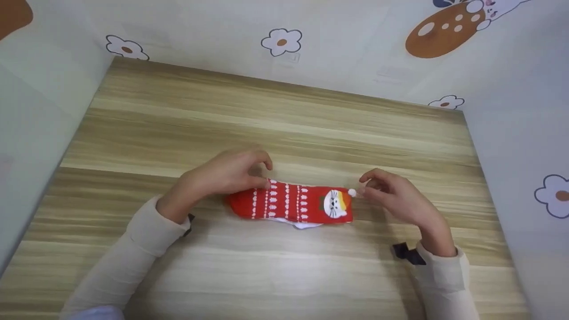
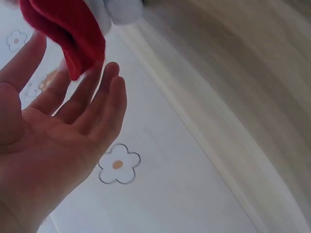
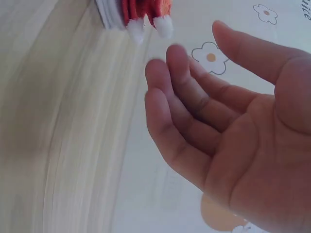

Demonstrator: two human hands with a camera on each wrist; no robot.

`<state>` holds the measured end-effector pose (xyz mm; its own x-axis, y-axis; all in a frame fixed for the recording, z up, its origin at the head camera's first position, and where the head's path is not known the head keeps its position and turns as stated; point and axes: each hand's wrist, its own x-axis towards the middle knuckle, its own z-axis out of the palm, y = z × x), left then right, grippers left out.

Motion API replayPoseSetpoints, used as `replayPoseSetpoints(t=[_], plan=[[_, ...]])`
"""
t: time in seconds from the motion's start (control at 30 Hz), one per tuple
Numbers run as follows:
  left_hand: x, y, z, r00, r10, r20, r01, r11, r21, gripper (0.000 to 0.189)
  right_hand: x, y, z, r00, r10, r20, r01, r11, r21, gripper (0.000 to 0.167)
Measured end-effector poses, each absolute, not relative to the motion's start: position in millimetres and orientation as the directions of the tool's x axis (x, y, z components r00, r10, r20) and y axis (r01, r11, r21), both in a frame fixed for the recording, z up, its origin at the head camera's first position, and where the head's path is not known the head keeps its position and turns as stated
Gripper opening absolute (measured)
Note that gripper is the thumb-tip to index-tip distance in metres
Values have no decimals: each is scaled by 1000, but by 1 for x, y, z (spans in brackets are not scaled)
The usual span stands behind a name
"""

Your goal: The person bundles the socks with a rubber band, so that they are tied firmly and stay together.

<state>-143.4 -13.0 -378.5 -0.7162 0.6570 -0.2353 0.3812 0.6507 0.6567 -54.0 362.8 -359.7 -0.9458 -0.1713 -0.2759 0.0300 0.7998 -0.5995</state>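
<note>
Red socks (image 1: 289, 202) with white rows of pattern, a white cat face and a white pom-pom lie flat, lengthwise across the table. Two white pom-poms (image 3: 164, 26) hang at the cat-face end in the right wrist view. White fabric (image 1: 307, 225) shows beneath the red. My left hand (image 1: 233, 171) hovers over the left end, thumb at the upper edge; in the left wrist view its loosely bent fingers stand around the red end (image 2: 80, 39) without a visible pinch. Just beyond the pom-pom end, my right hand (image 1: 398, 195) holds nothing, its fingers loosely bent.
The socks lie on a wood-grain table (image 1: 284, 120). A pale wall (image 1: 346, 58) with flower drawings rises behind it, and further pale panels stand at the left and right edges. Dark straps show at both sleeve cuffs (image 1: 444, 271).
</note>
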Motion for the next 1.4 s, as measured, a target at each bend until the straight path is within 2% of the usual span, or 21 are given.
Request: replayPoseSetpoints(t=[0.17,0.3,0.53,0.9,1.2,1.4], plan=[[-135,-3,-383,-666,725,-173,520,618,590,47,-36,375,-360,-975,-120,-185,3,833,-553,31],[-133,1,-387,-633,757,-164,566,597,568,48,-15,390,-362,-980,-66,-188,42,853,-520,37],[-128,4,-391,-617,764,-188,560,594,577,47,22,424,-372,-973,-38,-227,74,881,-467,47],[-125,4,-394,-626,744,-234,515,619,593,48,55,463,-388,-950,52,-308,175,905,-388,45],[-126,5,-395,-618,752,-230,533,615,581,47,69,470,-389,-937,118,-330,250,885,-393,28],[-126,9,-397,-625,741,-245,518,628,580,51,70,472,-394,-939,144,-314,260,893,-368,4]])
